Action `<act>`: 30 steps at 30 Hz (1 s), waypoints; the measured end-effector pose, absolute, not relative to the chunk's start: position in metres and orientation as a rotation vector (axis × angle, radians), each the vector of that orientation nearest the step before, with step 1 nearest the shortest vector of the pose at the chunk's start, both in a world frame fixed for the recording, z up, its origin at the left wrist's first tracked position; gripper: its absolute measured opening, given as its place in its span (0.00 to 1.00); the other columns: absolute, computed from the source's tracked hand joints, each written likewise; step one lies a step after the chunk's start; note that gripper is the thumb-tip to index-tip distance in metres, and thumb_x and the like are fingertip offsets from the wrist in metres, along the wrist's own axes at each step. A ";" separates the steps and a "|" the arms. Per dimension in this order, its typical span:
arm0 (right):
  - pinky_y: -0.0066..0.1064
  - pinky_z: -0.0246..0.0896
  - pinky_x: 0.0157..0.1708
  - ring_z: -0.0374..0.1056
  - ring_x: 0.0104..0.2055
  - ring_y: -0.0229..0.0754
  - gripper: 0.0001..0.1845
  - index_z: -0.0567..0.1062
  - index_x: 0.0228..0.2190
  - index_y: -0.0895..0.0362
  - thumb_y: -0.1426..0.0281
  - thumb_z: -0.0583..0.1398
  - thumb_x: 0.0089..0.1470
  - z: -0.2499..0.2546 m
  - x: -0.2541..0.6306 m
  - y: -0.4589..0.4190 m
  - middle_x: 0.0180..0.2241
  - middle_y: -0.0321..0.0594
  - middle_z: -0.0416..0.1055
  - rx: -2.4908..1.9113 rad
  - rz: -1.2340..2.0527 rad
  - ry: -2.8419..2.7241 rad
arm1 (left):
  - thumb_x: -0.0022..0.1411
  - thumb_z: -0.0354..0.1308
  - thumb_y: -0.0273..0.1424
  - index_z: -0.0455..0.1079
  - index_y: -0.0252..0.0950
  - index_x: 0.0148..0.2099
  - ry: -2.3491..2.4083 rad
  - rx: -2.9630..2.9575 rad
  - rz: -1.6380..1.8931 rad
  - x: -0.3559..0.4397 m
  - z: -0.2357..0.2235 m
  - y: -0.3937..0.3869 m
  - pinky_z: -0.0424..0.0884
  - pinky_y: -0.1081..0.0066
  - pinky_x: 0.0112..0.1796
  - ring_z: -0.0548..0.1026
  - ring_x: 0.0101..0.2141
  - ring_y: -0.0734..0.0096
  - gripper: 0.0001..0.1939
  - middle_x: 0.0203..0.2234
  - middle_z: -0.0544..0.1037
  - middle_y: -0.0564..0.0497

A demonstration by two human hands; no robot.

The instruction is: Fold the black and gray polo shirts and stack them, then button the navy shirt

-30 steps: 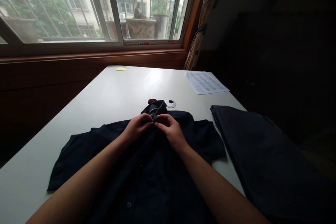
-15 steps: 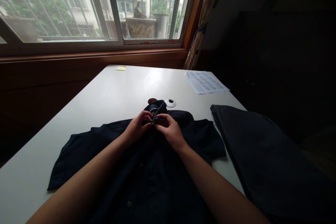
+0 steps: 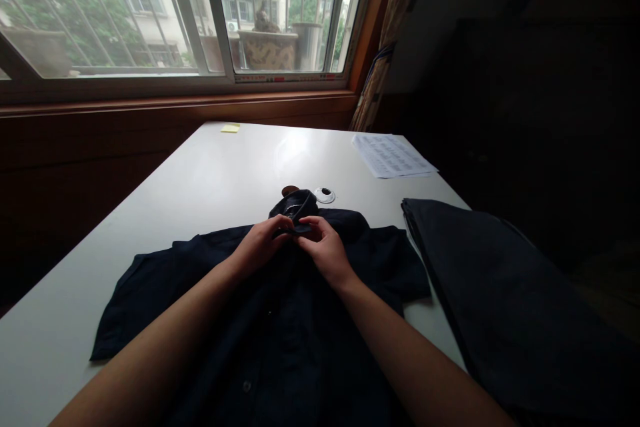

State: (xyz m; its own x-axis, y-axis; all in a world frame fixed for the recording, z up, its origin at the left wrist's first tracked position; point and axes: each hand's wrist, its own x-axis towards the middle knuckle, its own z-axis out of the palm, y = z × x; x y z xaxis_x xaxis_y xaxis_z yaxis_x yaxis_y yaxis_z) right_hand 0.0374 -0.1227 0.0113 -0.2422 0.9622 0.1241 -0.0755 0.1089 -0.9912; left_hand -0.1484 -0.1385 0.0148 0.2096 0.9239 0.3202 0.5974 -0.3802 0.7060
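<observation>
A dark navy short-sleeved shirt (image 3: 210, 293) lies spread front-up on the white table (image 3: 210, 180), buttons down its middle. My left hand (image 3: 260, 245) and my right hand (image 3: 325, 247) meet at the top of the placket, just below the raised collar (image 3: 296, 202). Both hands pinch the shirt fabric at the neck, fingers curled together. What sits between the fingertips is too dark to make out.
A second dark folded garment (image 3: 500, 307) covers the table's right side. A sheet of printed paper (image 3: 393, 157) lies at the far right, a yellow sticky note (image 3: 231, 128) at the far edge. A white cable grommet (image 3: 325, 195) sits behind the collar. A window runs along the back.
My hands stay at the neck of the shirt, with the fingers shifting slightly on the fabric. The collar has dipped a little. The shirt has not moved.
</observation>
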 end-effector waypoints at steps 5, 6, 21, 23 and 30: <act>0.39 0.70 0.47 0.76 0.44 0.47 0.19 0.75 0.42 0.53 0.69 0.69 0.46 0.013 0.036 -0.125 0.41 0.39 0.79 -0.930 1.314 -1.367 | 0.64 0.59 0.31 0.71 0.41 0.44 1.432 2.055 1.022 -0.149 0.018 -0.140 0.72 0.67 0.44 0.78 0.40 0.64 0.06 0.39 0.80 0.52; 0.38 0.70 0.47 0.76 0.44 0.47 0.19 0.75 0.42 0.53 0.68 0.69 0.46 0.013 0.036 -0.125 0.41 0.40 0.79 -0.932 1.305 -1.367 | 0.64 0.59 0.31 0.71 0.41 0.44 1.443 2.054 1.019 -0.149 0.018 -0.140 0.73 0.67 0.43 0.78 0.39 0.64 0.06 0.38 0.80 0.52; 0.37 0.71 0.43 0.76 0.41 0.47 0.18 0.75 0.40 0.53 0.68 0.68 0.45 0.008 0.035 -0.125 0.39 0.40 0.79 -1.076 1.143 -1.390 | 0.61 0.61 0.29 0.72 0.40 0.43 1.423 2.099 1.074 -0.149 0.018 -0.141 0.73 0.70 0.41 0.80 0.37 0.66 0.07 0.37 0.81 0.53; 0.37 0.71 0.43 0.76 0.40 0.47 0.17 0.75 0.40 0.54 0.68 0.68 0.45 0.007 0.034 -0.126 0.38 0.40 0.79 -1.106 1.113 -1.393 | 0.61 0.61 0.29 0.72 0.40 0.43 1.410 2.104 1.084 -0.148 0.017 -0.141 0.73 0.70 0.40 0.80 0.37 0.67 0.07 0.36 0.81 0.53; 0.36 0.71 0.41 0.77 0.39 0.47 0.16 0.75 0.39 0.54 0.69 0.68 0.46 0.008 0.034 -0.127 0.36 0.39 0.79 -1.116 1.106 -1.398 | 0.62 0.61 0.29 0.72 0.40 0.44 1.369 2.072 1.084 -0.150 0.015 -0.140 0.73 0.71 0.39 0.80 0.37 0.68 0.07 0.36 0.82 0.54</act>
State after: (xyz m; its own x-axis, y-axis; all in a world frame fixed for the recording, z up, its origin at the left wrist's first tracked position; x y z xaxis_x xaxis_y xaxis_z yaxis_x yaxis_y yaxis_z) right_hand 0.0341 -0.1267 0.0085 -0.0829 0.9849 0.1523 0.0788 0.1588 -0.9842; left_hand -0.1498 -0.1400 0.0149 0.2079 0.9046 0.3722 0.5698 -0.4213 0.7056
